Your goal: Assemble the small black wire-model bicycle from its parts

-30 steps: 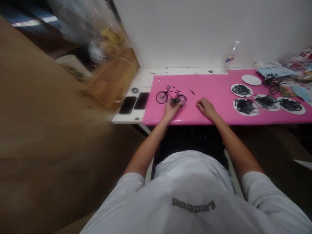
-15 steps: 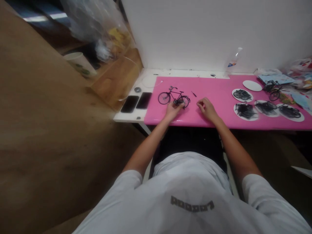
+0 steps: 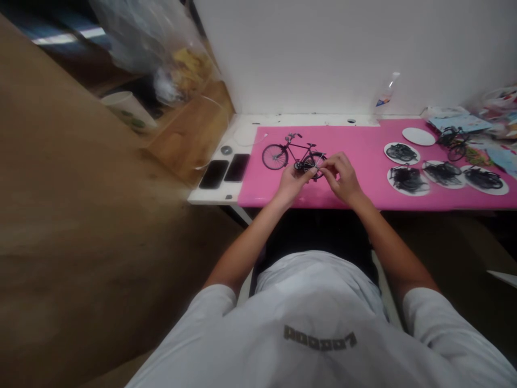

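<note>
A small black model bicycle [image 3: 299, 146] stands on the pink mat [image 3: 258, 188], its front wheel to the left. My left hand [image 3: 292, 184] is closed on its lower rear part, with the thumb across the rear wheel. Close by on the right, my right hand [image 3: 343, 179] has its thumb and fingers pinched together at the rear wheel's right side. Whatever lies in that pinch is too small to make out. Both hands partly cover the rear wheel.
Two dark phones [image 3: 214, 174] and a small round grey piece [image 3: 226, 150] lie on the white table at left. Several white plates [image 3: 418, 136], most bearing black parts, stand at right near another black model bicycle [image 3: 456, 151]. A clear bottle [image 3: 388, 91] is by the wall.
My right hand has moved left to the rear wheel, beside my left hand. The bicycle has shifted slightly right and up. The small dark tool seen on the mat before is no longer visible.
</note>
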`<action>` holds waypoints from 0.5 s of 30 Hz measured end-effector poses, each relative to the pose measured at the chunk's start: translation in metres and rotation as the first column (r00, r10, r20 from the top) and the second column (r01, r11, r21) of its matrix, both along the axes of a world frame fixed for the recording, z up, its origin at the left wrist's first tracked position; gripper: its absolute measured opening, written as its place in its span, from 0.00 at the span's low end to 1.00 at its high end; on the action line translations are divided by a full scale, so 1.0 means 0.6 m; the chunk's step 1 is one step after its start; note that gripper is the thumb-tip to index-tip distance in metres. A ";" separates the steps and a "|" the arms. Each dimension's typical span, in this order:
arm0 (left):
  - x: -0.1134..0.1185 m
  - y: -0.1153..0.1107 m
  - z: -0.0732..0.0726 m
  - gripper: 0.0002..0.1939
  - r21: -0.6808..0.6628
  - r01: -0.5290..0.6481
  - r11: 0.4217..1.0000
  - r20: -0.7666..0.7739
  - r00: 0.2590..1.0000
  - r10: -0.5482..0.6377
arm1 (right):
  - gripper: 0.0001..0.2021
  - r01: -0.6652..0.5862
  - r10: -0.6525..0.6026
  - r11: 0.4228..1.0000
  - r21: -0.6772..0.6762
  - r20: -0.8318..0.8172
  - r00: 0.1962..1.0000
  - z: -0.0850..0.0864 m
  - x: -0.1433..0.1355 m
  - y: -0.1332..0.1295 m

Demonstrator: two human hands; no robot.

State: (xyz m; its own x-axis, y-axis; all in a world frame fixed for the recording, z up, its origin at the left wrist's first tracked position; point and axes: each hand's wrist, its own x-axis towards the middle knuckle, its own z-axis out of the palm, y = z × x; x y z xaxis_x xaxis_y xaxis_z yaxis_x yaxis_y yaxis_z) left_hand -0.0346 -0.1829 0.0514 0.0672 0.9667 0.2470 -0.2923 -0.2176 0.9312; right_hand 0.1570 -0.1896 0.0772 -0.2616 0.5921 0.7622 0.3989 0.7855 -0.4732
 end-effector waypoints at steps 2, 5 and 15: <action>0.000 -0.008 0.010 0.29 0.008 0.001 1.000 0.013 1.000 -0.002 | 0.12 -0.005 0.005 1.000 0.012 -0.007 1.000 0.001 -0.002 -0.001; 0.000 -0.017 0.022 0.29 0.019 0.008 1.000 0.036 0.999 -0.008 | 0.14 0.003 -0.003 1.000 0.005 -0.009 1.000 0.002 -0.003 -0.003; -0.001 -0.037 0.046 0.28 -0.005 0.010 1.000 0.047 0.999 -0.010 | 0.16 -0.020 0.020 1.000 0.007 -0.021 1.000 0.017 0.003 -0.009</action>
State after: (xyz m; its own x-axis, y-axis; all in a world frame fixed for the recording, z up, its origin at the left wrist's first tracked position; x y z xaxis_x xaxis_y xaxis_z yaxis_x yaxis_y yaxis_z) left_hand -0.0354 -0.2051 0.0791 0.0657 0.9673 0.2450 -0.3377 -0.2095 0.9176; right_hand 0.1586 -0.1949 0.0872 -0.2568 0.5815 0.7720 0.3730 0.7965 -0.4759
